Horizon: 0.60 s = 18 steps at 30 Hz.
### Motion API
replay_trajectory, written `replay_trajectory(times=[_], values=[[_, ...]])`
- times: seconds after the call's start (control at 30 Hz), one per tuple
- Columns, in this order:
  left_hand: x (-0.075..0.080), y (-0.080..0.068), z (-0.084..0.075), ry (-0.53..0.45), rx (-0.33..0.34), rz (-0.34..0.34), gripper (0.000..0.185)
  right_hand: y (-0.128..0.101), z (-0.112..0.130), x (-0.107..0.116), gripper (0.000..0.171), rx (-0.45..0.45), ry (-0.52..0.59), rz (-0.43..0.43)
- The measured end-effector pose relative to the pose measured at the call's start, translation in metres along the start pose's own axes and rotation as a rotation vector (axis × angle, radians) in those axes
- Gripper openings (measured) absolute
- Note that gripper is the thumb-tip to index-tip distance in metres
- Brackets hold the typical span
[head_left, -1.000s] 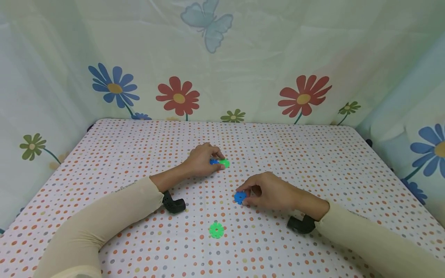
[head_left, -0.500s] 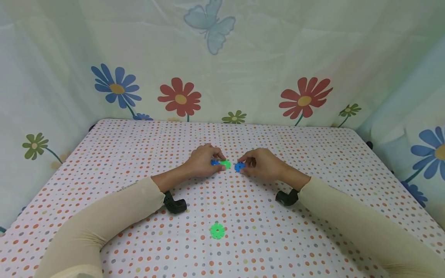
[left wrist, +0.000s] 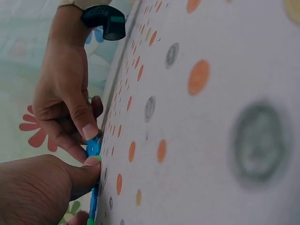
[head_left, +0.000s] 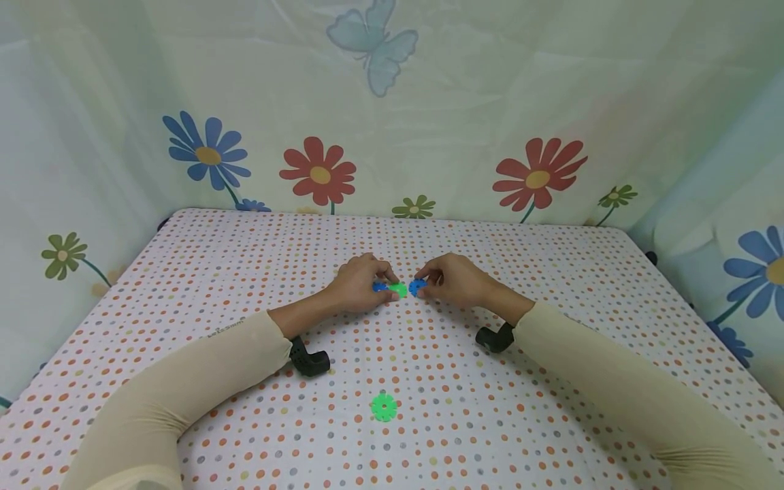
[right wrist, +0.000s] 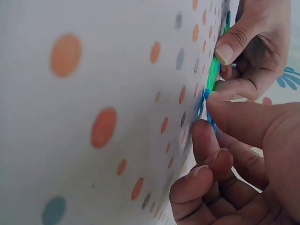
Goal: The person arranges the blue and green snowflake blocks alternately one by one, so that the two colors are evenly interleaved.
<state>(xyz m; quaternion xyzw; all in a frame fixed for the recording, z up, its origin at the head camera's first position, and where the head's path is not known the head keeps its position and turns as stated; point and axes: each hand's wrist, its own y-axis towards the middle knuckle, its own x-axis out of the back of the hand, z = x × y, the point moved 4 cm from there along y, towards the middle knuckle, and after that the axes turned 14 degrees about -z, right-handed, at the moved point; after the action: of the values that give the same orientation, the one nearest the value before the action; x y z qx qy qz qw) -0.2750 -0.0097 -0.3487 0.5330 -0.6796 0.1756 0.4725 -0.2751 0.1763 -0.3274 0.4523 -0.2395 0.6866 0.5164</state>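
Note:
My left hand (head_left: 363,286) pinches a green interlocking disc (head_left: 399,290), whose notched rim shows past the fingertips. Behind it a blue disc (head_left: 379,287) lies in line with the green one, partly covered by the fingers. Across from it, my right hand (head_left: 456,282) holds another blue notched disc (head_left: 417,287) between thumb and fingers. In the right wrist view, this blue disc (right wrist: 205,101) meets the edge of the green disc (right wrist: 213,74); whether their slots are engaged cannot be told. Both hands stay low over the tablecloth.
A loose green notched disc (head_left: 384,407) lies flat nearer the front of the dotted tablecloth (head_left: 257,422). Black wrist cameras (head_left: 310,361) sit beneath both wrists. A flower-printed curtain (head_left: 453,102) rises behind the table and along its sides.
My right hand has moved forward across the table with its blue disc, up to the green disc in the left hand. The left hand has stayed in place.

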Motion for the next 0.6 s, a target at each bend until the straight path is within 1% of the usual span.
replay_trajectory(times=[0.17, 0.27, 0.43, 0.6], values=[[0.0001, 0.0003, 0.0006, -0.009, -0.001, -0.003, 0.022, -0.0005, -0.0009, 0.0, 0.03, -0.019, 0.015, -0.012], [-0.0002, 0.001, 0.0008, -0.011, -0.006, -0.006, 0.022, -0.0011, -0.0018, -0.0003, 0.03, -0.046, 0.024, -0.018], [0.0004, 0.001, 0.0008, -0.027, -0.008, -0.012, 0.022, -0.0018, -0.0034, -0.0014, 0.029, -0.08, 0.065, 0.003], [0.0011, 0.0, 0.0013, -0.038, -0.01, -0.021, 0.022, -0.0023, -0.0037, -0.0022, 0.03, -0.08, 0.083, 0.011]])
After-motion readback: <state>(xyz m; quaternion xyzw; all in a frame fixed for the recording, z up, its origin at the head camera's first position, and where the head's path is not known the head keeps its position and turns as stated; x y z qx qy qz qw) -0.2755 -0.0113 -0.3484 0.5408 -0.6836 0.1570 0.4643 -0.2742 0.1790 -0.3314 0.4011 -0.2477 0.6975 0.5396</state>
